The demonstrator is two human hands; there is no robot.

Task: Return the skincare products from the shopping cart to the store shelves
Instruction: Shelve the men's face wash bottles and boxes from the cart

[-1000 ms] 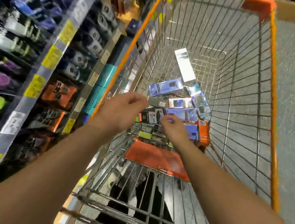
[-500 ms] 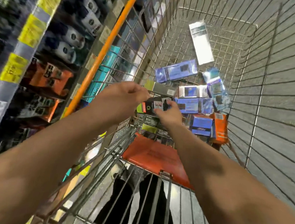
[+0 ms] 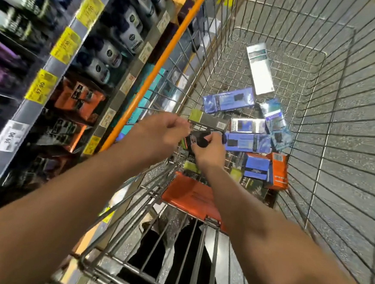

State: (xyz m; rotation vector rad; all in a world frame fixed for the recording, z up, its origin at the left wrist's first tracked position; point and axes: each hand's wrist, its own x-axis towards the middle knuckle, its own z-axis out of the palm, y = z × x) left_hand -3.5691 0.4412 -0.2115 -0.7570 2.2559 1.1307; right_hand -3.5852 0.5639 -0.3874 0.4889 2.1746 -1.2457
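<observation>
Store shelves [image 3: 60,69] run down the left, packed with bottles and boxes, right beside the wire shopping cart [image 3: 331,130] with its orange rim. Blue, orange and white skincare boxes [image 3: 244,142] lie on the cart floor. Right hand [image 3: 210,153] has its grip round a small dark box [image 3: 199,139]; left hand [image 3: 160,133] hovers loosely curled, holding nothing.

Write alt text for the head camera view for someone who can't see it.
A person's right hand grips a dark product box inside a wire shopping cart holding blue, white and orange boxes, while the left hand hovers beside it, loosely curled and empty. Store shelves with yellow price tags run along the left.
</observation>
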